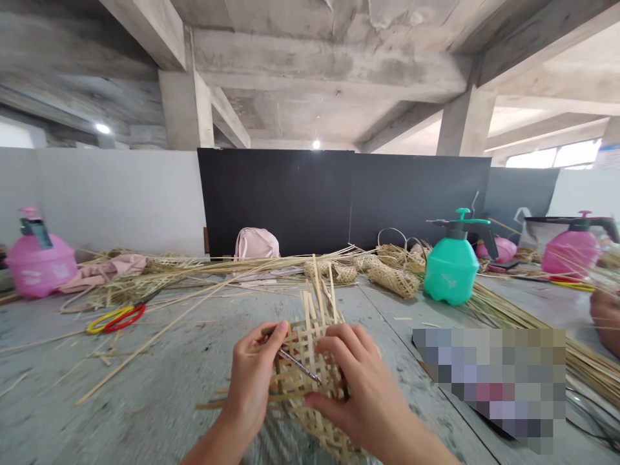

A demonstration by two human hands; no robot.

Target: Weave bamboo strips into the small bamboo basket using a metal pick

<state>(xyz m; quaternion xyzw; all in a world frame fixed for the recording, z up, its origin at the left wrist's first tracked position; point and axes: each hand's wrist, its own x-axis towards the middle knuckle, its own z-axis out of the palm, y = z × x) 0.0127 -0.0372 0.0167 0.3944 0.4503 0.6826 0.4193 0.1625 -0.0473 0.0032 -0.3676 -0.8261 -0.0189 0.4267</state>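
A woven bamboo basket (303, 352) lies before me, loose strip ends standing up at its far side and poking out at the left. Closed fingers of my left hand (254, 365) hold a thin metal awl (303, 368) slanting down to the right across the weave. Its tip rests at the weave between my two hands; its handle is mostly hidden in my palm. My right hand (356, 371) grips the right side of the basket, fingers curled over the strips and thumb near the awl's tip. The basket's underside is hidden.
Red-and-yellow scissors (116, 319) lie left on the grey table (159, 420). Long bamboo strips (159, 339) stretch across it. A green spray bottle (451, 268) and woven pieces (394, 278) stand behind, a pink sprayer (41, 265) far left. Another person's hand (605, 316) shows at right, beside a pixelated patch.
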